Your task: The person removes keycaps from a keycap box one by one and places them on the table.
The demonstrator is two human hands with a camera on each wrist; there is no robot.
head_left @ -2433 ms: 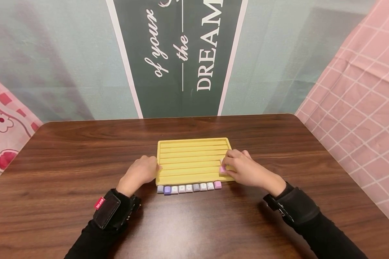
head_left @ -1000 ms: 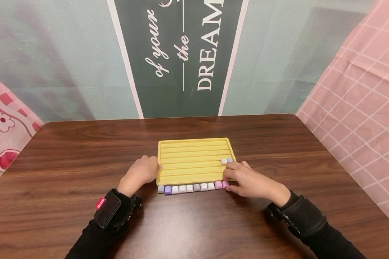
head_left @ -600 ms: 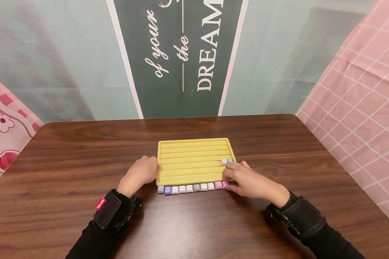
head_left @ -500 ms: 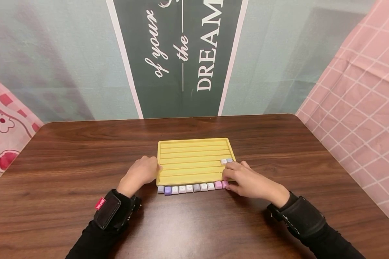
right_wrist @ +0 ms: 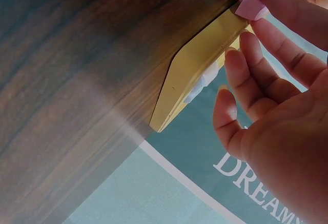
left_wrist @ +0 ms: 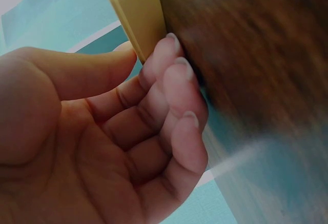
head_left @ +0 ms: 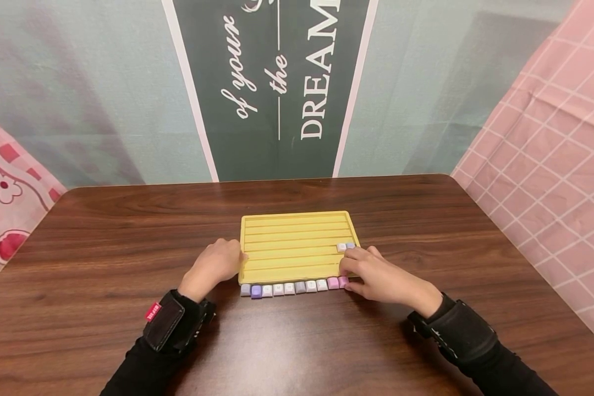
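Observation:
A yellow ridged tray (head_left: 292, 237) lies on the table. My left hand (head_left: 218, 260) holds its left edge; in the left wrist view the thumb is at the tray's rim (left_wrist: 125, 8) and the fingers curl against its side. Along the tray's near side runs a row of several keycaps (head_left: 278, 289), white, grey, purple and pink. At the row's right end my right hand (head_left: 388, 279) pinches a pink keycap (head_left: 344, 282) between thumb and forefinger, clearer in the right wrist view (right_wrist: 251, 4). A white keycap (head_left: 342, 247) and a bluish keycap (head_left: 350, 245) sit in the tray, partly beyond my right fingers.
The brown wooden table (head_left: 297, 352) extends around the tray on all sides. A green curtain with white lettering (head_left: 279, 110) hangs behind it. Pink cloths hang at the left (head_left: 15, 203) and right (head_left: 549, 126).
My right hand has brought the pink keycap from inside the tray down to the right end of the row. Over the last half second both hands have stayed still.

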